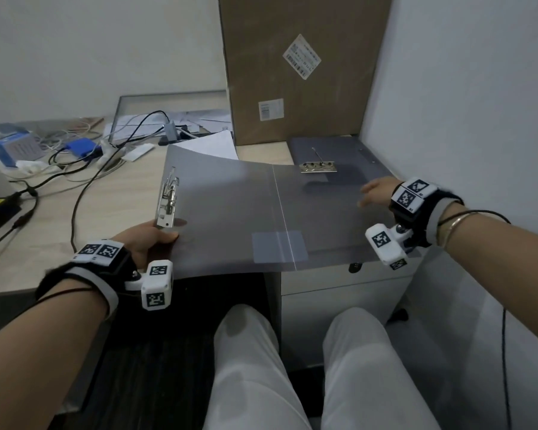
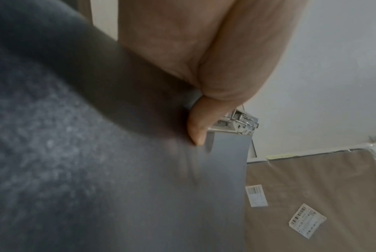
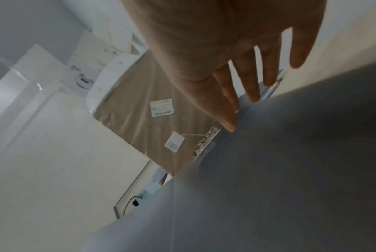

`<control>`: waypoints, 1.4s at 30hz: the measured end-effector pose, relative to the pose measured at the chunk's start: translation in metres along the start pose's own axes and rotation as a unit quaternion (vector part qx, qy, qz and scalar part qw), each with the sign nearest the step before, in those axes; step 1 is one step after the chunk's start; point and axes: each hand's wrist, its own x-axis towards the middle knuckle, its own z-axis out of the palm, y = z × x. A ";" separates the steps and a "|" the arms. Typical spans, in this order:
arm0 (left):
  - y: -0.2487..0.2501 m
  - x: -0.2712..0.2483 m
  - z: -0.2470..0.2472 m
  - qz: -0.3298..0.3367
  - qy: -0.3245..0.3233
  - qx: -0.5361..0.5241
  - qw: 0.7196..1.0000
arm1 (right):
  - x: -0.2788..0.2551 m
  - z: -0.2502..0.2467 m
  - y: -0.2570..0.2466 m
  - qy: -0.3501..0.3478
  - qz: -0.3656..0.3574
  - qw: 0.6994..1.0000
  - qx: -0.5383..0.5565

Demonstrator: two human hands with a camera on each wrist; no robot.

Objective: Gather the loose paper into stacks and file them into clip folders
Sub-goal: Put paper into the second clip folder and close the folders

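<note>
open folder (image 1: 246, 206) on desk (image 1: 121, 193) | second folder (image 1: 348, 156) behind-right | box (image 1: 302, 63) behind

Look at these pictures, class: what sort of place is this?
Probably an office desk or workstation: a grey clip folder lies open on a wooden desk, tangled cables sit at the back, and a large flat cardboard package leans on the wall.

Open folder (image 1: 230, 206): grey plastic, matt, smooth, w/ soft sheen where it bows. Its clip (image 1: 168, 197): shiny metal, chrome-like. 2nd folder (image 1: 348, 162): darker grey plastic, matt; its clip (image 1: 318, 166) polished metal. Loose paper (image 1: 213, 145): white, matt. Bench (image 1: 115, 193): pale wood-grain laminate, smooth. Box (image 1: 302, 57): brown cardboard, matt, w/ white paper labels. Wrist straps: black cloth, fuzzy.
</note>
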 end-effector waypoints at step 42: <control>0.134 0.215 -0.024 -0.092 0.151 0.109 0.978 | 0.209 0.103 -0.261 -0.236 0.013 0.948 0.215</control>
